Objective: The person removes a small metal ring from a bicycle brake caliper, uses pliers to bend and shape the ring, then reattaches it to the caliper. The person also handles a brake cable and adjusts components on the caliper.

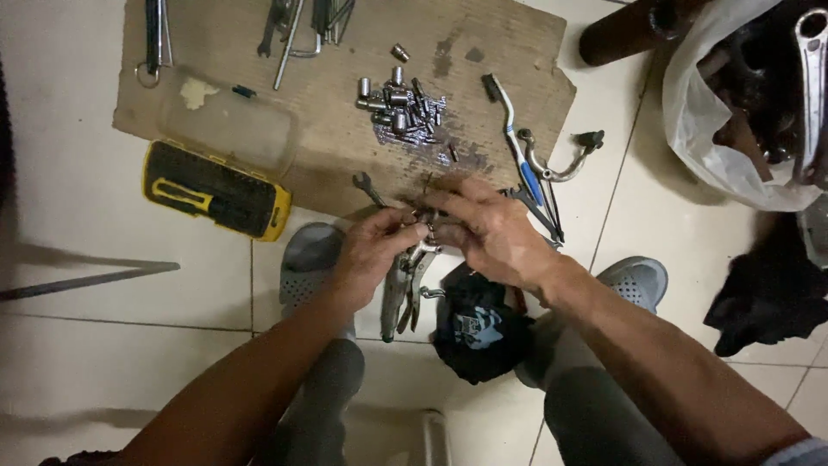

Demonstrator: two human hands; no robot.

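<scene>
My left hand (371,255) and my right hand (487,233) meet over the near edge of a cardboard sheet (259,52) on the tiled floor. Both pinch a small metal part (424,226) between their fingertips; its shape is mostly hidden. Locking pliers (404,289) lie on the floor just under the hands, jaws toward the fingers. A small open-end wrench (366,185) rests on the cardboard right beyond my left hand.
A pile of sockets and bits (401,108) sits mid-cardboard. A yellow-and-black bit case (216,190) lies left, a toothbrush (517,134) and bent metal piece (556,164) right. A white plastic bag (716,129) of parts is far right, dark cloths (479,324) by my grey shoes.
</scene>
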